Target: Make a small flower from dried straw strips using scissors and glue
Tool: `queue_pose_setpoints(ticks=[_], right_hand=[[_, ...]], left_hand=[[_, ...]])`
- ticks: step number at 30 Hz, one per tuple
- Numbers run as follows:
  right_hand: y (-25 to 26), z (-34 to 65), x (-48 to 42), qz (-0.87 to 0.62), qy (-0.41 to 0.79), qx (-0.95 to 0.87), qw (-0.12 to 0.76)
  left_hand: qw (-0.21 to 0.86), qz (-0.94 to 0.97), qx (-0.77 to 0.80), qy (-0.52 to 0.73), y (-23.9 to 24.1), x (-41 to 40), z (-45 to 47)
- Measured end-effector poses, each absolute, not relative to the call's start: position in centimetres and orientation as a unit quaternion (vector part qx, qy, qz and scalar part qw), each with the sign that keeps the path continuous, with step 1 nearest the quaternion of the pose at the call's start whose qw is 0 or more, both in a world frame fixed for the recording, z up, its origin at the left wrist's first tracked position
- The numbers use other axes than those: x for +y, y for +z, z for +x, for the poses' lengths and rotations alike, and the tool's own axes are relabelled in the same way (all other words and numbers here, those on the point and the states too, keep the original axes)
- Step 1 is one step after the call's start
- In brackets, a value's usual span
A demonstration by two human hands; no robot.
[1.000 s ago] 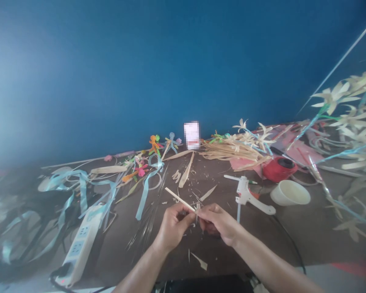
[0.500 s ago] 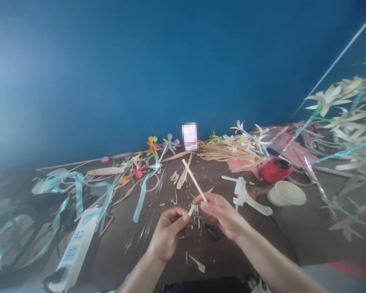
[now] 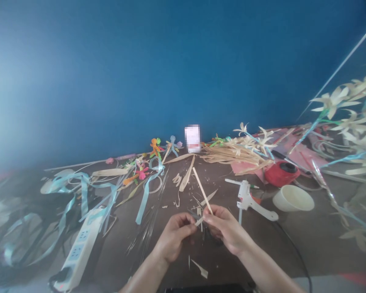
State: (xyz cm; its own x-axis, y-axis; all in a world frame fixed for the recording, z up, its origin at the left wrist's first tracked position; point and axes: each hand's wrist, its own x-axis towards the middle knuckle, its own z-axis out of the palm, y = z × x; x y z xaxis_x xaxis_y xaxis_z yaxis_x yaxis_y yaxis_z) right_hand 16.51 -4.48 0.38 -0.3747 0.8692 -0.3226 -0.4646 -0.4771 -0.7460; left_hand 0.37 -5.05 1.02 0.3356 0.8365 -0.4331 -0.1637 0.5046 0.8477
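Observation:
Both my hands meet over the dark table at the lower middle of the view. My right hand pinches a long pale straw strip that points up and away to the left. My left hand is closed, its fingertips pinching the strip's short near end beside my right thumb. Small pale offcuts lie on the table just below my hands.
A white glue gun lies right of my hands, a white cup and a red spool beyond it. A heap of straw strips sits at the back. Blue ribbons and a power strip lie left. Straw flowers hang right.
A second ago the strip pointed far left between my hands. My right hand then lifted it steeper and apart from the left; now both hands are together again, lower.

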Motion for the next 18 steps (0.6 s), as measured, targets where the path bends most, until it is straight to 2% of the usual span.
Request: queue_pose_setpoints(ticks=[3, 7, 11, 18], right_hand=[[-0.4, 17.4, -4.8, -0.390, 0.750, -0.271, 0.461], [-1.1, 18.7, -5.8, -0.473, 0.672, -0.329, 0.465], [-1.3, 19.7, -7.1, -0.540, 0.599, -0.409, 0.427], [-1.4, 20.3, -7.6, -0.557, 0.541, -0.467, 0.424]], left_hand=[[0.658, 0.454, 0.509, 0.320, 1.5, -3.2, -1.0], [0.366, 0.624, 0.586, 0.365, 2.4, 1.8, -3.4], [0.141, 0.744, 0.595, 0.269, 1.6, 6.4, -3.8], [0.099, 0.769, 0.589, 0.229, -0.8, 8.4, -2.3]])
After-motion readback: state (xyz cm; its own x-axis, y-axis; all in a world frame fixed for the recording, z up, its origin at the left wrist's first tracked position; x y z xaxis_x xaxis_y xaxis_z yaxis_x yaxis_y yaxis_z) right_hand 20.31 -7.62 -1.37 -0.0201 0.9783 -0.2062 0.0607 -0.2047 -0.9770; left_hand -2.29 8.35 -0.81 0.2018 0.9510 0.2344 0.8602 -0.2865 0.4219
